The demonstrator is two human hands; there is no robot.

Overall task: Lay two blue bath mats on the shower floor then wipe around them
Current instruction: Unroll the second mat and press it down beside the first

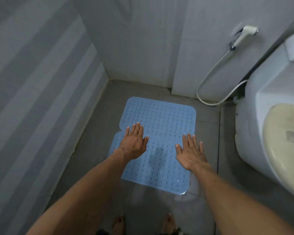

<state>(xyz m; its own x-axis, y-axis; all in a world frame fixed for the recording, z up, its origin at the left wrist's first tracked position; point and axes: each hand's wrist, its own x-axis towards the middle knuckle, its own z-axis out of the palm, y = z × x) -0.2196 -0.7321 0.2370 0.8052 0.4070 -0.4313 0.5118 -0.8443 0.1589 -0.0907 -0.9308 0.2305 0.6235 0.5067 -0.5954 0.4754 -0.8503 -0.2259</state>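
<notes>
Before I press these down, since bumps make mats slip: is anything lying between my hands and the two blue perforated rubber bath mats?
Nothing visible. The left hand and right hand are spread open directly over the two blue perforated rubber bath mats; only a wet patch shows on the grey tiled floor.

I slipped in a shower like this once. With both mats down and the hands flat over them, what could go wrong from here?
1. Water pools on the floor tiles at the near mat corner, close to the bare feet; slipping seems possible.
2. The near mat seems to overlap the far mat, so that seam may lift or trip.
3. The left hand and right hand are open and empty; no wiping cloth is visible.
</notes>
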